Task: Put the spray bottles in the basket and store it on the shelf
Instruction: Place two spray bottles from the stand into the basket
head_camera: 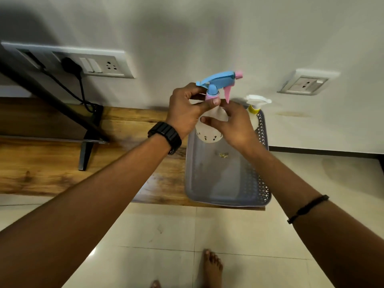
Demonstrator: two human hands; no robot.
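Two hands were on the one bottle at the moment inspected. Nearest the camera, both forearms reached forward over the tiled floor (239,231) toward the wooden shelf top (52,163). The grey basket (262,192) sat at the right end of that surface, its long axis running away from the person, its near portion bare.

Above the far half of the basket, the left hand (184,113) gripped the blue-and-pink spray bottle (211,121) at the neck, fingers closed around the collar just below the trigger head. The right hand (232,125) lay against the right side of the white body, fingers spread across it rather than wrapped; it appeared to steady more than carry. The bottle stood upright, long axis vertical, nozzle pointing right, its base just above or at the basket floor; contact could not be confirmed.

Beyond the right hand, a second bottle with a yellow collar (254,112) stood upright in the far right corner of the basket, just beside the held one. Behind it rose the wall (187,28).

Judgement: the held bottle lay directly below the left grip and needed only a straight descent, kept clear of its neighbour. The left hand bore the load and was better placed to release last.
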